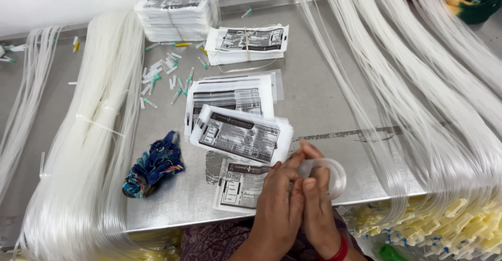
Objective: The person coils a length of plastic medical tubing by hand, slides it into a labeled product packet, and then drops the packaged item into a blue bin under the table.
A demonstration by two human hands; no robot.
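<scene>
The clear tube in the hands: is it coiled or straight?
Coiled: the clear tube forms a loop between the left hand and right hand.

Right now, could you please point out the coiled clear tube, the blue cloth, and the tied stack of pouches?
coiled clear tube (pixel 328 176), head view, right loop.
blue cloth (pixel 154 164), head view, its middle.
tied stack of pouches (pixel 248 42), head view, top pouch.
</scene>
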